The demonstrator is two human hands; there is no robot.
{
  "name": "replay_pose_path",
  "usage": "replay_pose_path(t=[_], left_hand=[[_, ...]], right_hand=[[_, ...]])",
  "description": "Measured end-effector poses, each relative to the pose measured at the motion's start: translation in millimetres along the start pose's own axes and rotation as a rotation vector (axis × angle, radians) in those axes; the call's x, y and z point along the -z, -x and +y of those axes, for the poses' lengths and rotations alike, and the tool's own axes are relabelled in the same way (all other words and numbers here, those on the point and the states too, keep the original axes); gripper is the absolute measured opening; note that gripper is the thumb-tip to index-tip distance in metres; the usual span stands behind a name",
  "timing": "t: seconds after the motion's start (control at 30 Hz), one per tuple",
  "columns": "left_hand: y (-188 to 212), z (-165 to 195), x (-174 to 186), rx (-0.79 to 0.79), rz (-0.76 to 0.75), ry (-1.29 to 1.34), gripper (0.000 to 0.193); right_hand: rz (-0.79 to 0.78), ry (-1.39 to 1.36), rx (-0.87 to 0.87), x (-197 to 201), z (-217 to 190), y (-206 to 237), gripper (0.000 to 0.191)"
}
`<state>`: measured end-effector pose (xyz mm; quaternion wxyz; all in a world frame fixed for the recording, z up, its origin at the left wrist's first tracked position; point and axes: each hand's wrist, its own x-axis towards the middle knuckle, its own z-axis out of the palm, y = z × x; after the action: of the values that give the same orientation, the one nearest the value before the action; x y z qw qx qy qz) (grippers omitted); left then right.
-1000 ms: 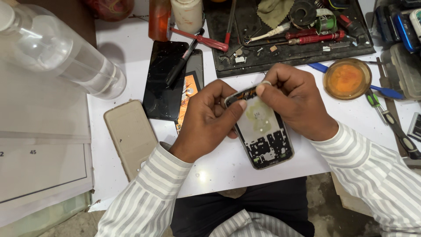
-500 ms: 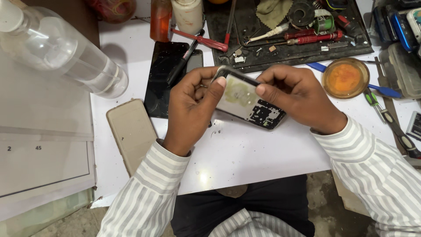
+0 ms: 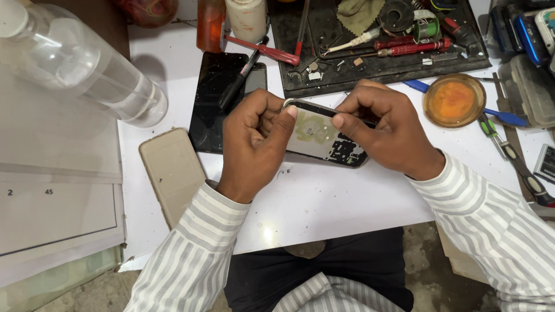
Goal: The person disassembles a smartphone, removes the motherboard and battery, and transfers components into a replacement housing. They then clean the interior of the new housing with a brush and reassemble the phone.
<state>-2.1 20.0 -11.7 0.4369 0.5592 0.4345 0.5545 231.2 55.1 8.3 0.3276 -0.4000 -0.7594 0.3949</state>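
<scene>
Both hands are up over the middle of the white tabletop, holding an opened phone between them, its bare inner side facing up. The left hand is curled closed on the phone's left end, thumb pressed on the top corner. The right hand pinches the upper edge with thumb and forefinger. A black screen panel lies just left of the hands with a black pen across it, and a beige case lies nearer the front edge. A dark tool tray sits at the back edge, an orange dish to its right, a clear bottle at the back left corner.
</scene>
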Motion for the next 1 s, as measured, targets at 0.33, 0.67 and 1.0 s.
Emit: replay_pose_path(t=[0.33,0.67,1.0], left_hand=[[-5,-4,2,0.027,0.142,0.183,0.009],[-2,-4,3,0.089,0.053,0.048,0.010],[-5,0,3,0.160,0.053,0.207,0.016]], right_hand=[[0.092,-0.279,-0.205,12,-3,-5,0.018],[0.084,-0.282,-0.142,16,5,-2,0.016],[0.144,-0.599,-0.233,21,2,-3,0.018]])
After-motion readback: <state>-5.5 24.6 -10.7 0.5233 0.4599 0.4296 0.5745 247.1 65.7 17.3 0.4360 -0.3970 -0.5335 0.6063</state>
